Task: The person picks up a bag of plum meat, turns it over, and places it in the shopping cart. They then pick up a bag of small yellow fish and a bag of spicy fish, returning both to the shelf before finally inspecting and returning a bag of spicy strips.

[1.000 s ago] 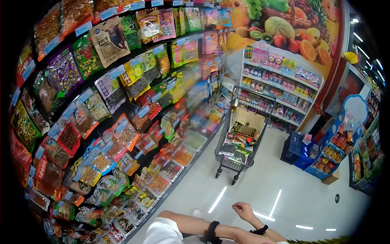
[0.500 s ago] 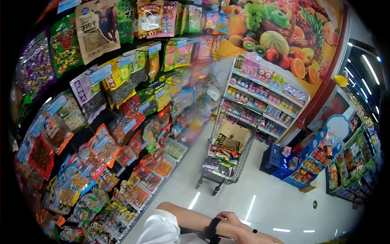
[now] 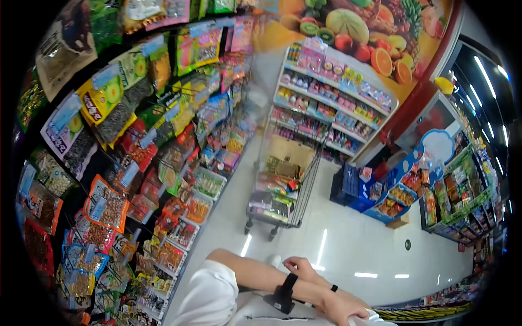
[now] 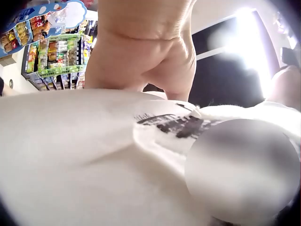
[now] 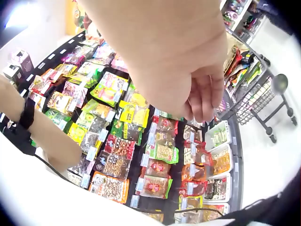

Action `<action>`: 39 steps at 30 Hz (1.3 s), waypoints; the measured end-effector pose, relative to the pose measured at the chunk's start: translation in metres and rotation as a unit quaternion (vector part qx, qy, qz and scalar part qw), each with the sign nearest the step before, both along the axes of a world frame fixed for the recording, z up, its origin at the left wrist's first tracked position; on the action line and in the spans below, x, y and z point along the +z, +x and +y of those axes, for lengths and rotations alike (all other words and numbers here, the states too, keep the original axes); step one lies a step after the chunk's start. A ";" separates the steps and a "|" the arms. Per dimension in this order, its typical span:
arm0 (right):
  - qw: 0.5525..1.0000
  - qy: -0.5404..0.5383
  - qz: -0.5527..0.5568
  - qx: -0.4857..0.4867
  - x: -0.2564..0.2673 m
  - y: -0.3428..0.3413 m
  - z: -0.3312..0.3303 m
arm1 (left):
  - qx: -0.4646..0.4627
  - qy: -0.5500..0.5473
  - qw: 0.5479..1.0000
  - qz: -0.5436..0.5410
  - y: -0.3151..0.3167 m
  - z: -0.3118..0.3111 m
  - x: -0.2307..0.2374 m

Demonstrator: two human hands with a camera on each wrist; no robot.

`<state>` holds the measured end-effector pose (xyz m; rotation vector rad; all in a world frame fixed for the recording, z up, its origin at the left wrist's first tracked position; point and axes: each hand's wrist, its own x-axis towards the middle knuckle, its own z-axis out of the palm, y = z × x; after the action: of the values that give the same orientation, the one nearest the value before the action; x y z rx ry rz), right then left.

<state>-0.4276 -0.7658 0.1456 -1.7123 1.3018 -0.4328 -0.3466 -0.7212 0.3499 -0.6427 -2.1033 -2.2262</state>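
Both forearms cross low in front of the body in the head view. My left hand [image 3: 341, 308] lies by the right forearm, black strap on its wrist, fingers pointing downward. The left wrist view has this hand [image 4: 141, 52] close over the white shirt [image 4: 70, 132], its fingertips mostly hidden. Just beyond the left forearm is my right hand [image 3: 300, 267], loosely bent and holding nothing. Its relaxed fingers [image 5: 207, 96] show in the right wrist view, with bagged snacks [image 5: 136, 113] on the shelf behind. A shopping cart [image 3: 283, 179] holding several packets stands ahead.
Hanging snack bags [image 3: 106, 204] fill the rack on the left, with white bins [image 3: 198, 204] along its lower edge. A white shelf unit [image 3: 331, 98] stands behind the cart. Blue crates [image 3: 348, 185] and a blue display stand [image 3: 394, 201] are to the right.
The head view has shifted, bringing the cart and shelves further left. My right hand has drawn in close to the left forearm, and more of my left hand shows now.
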 end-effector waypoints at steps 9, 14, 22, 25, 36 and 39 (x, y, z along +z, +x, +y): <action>0.994 -0.011 -0.079 -0.080 -0.086 -0.093 -0.046 | 0.109 -0.132 0.984 0.053 -0.036 -0.159 -0.038; 0.988 -0.101 -0.116 -0.023 -0.025 -0.130 -0.104 | 0.266 -0.149 0.935 -0.179 -0.016 -0.237 -0.091; 0.978 0.074 -0.146 -0.126 -0.062 -0.160 -0.155 | 0.446 -0.079 0.822 -0.347 0.037 -0.299 -0.200; 0.971 0.110 -0.158 -0.144 -0.066 -0.153 -0.175 | 0.450 -0.057 0.810 -0.372 0.055 -0.320 -0.222; 0.975 0.157 -0.086 -0.127 -0.052 -0.129 -0.255 | 0.472 0.219 0.755 -0.399 0.081 -0.424 -0.388; 0.964 0.207 -0.076 -0.146 -0.032 -0.124 -0.281 | 0.490 0.149 0.748 -0.422 0.084 -0.431 -0.426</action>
<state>-0.5521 -1.0463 0.1140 -1.1247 1.4211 -0.4166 -0.2628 -1.1522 -0.0756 1.4090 -1.4791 -2.1169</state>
